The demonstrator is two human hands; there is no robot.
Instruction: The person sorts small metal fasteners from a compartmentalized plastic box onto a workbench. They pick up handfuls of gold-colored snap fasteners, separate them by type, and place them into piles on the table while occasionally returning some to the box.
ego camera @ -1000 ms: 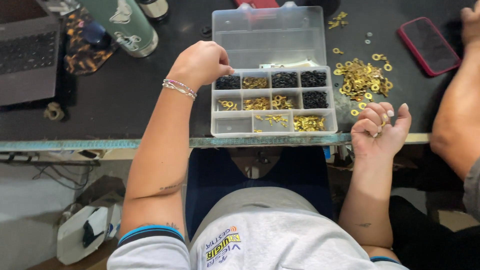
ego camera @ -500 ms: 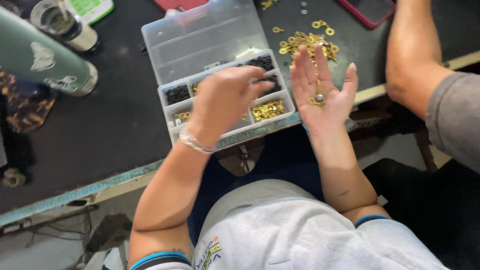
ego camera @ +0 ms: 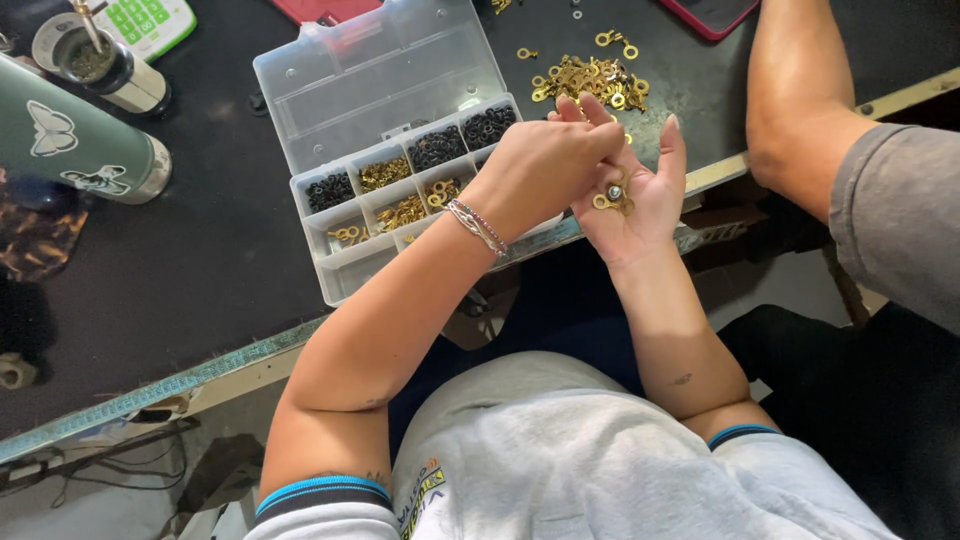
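Sorting of small hardware stands partway done, judging by the scene: several compartments of the clear plastic organizer box (ego camera: 345, 262) already hold black rings and brass-coloured pieces, at least one near its front wall looks bare, and a loose heap of brass ring terminals (ego camera: 590, 80) still lies on the dark surface (ego camera: 200, 270) at one o'clock from the box. At far left a green bottle (ego camera: 75, 145) lies on its side, well apart from the work. The left hand (ego camera: 545, 165) reaches across the box's right end, fingers drawn together and pinching at the contents of the other palm; what exactly it grips cannot be made out. The right hand (ego camera: 635, 195), just beside it at three o'clock, is spread palm-up over the surface's edge, cradling a few brass terminals and a small silver-grey piece (ego camera: 613, 193). At far right a co-worker's forearm (ego camera: 800, 100) rests on the surface.
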